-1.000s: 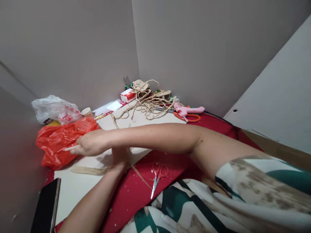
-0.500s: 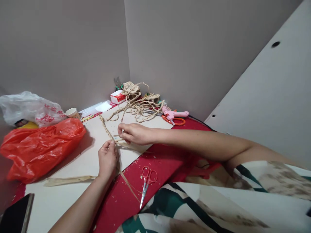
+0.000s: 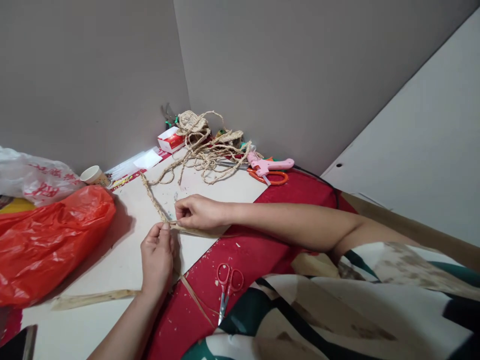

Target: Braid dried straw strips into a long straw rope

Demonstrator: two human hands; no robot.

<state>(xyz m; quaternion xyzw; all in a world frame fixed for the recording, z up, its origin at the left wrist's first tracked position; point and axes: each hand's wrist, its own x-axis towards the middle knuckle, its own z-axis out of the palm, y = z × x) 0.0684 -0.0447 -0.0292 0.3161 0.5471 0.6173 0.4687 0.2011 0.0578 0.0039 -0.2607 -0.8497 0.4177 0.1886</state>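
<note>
Beyond the red scissors (image 3: pixel 225 288), left grip (image 3: pixel 158 252) pinches plaited cord (image 3: pixel 153 198), right grip (image 3: pixel 199 212) a strand (image 3: pixel 173 222); loose lengths (image 3: pixel 195 231) remain unplaited.

Rope (image 3: pixel 204 150) left of glue gun (image 3: pixel 267 165)

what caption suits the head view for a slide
Left hand pinches a braided cord; right hand holds a strand, red-handled scissors nearby.
</note>
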